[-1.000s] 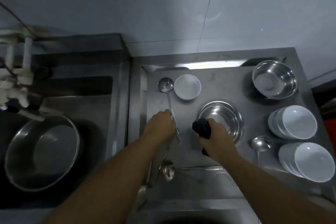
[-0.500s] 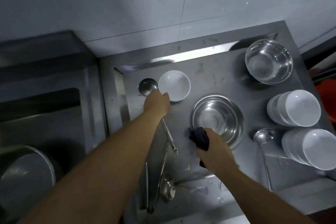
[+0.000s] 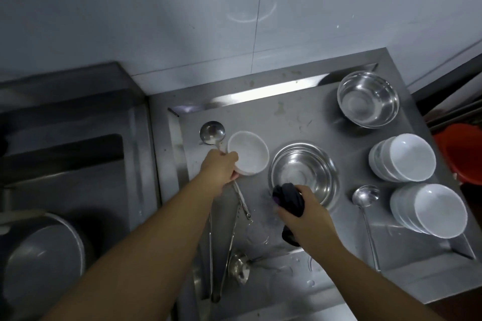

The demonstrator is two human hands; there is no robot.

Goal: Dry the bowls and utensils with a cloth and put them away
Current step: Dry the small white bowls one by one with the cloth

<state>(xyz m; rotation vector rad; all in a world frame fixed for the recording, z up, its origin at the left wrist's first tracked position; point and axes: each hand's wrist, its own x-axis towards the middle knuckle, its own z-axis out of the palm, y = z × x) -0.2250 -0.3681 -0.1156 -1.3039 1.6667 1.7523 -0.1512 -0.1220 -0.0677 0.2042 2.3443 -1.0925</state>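
Note:
My left hand [image 3: 220, 168] grips the near left rim of a single white bowl [image 3: 250, 155] on the steel counter [image 3: 300, 117]; the bowl tilts slightly toward me. A steel ladle [image 3: 211, 132] lies just left of that bowl, its handle running under my hand. A dark cloth [image 3: 288, 197] is bunched in my right hand [image 3: 303, 212], at the near edge of a shallow steel bowl [image 3: 303, 171]. At the right stand two tilted stacks of white bowls, one farther [image 3: 407, 156] and one nearer [image 3: 435, 210], with another ladle [image 3: 365, 197] beside them.
A deeper steel bowl [image 3: 367, 99] sits at the back right corner. Tongs [image 3: 216, 263] and a third ladle [image 3: 238, 267] lie at the counter's near left. A sink [image 3: 65, 164] with a large steel pan [image 3: 41, 258] is on the left. A red bucket [image 3: 461, 151] stands beyond the right edge.
My left hand moved away from the ladle handle, reached back to the white bowl and took hold of its rim. The right hand stayed by the steel bowl with the cloth.

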